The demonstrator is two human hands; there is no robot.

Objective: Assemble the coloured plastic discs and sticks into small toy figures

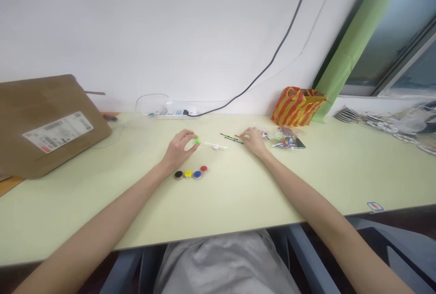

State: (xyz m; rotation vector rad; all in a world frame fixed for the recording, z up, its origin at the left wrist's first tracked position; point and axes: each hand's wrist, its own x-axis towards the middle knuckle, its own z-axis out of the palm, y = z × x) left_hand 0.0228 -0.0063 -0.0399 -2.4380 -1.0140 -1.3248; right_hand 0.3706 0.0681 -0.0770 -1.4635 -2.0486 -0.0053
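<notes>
Between the thumb and forefinger of my left hand [179, 149] is a small bright green round piece [197, 140]. Just right of it lies a thin white stick with a round hub [215, 147]. My right hand [252, 140] rests low over the table, its fingers closed at a thin red stick [237, 136], mostly hidden by them. Beside those fingertips lie a green pointed stick [227, 136] and a blue pointed stick [234, 140]. Nearer to me sit round clear-sided pieces with coloured tops: black [179, 174], yellow [188, 174], blue [197, 174] and red [203, 169].
Right of my right hand are clear plastic bags of small coloured parts [286, 141]. A red-and-yellow striped bag [295, 105] stands behind. At left leans a cardboard box [44, 126]. A power strip [173, 115] lies along the wall; disc-shaped parts [384, 126] are far right.
</notes>
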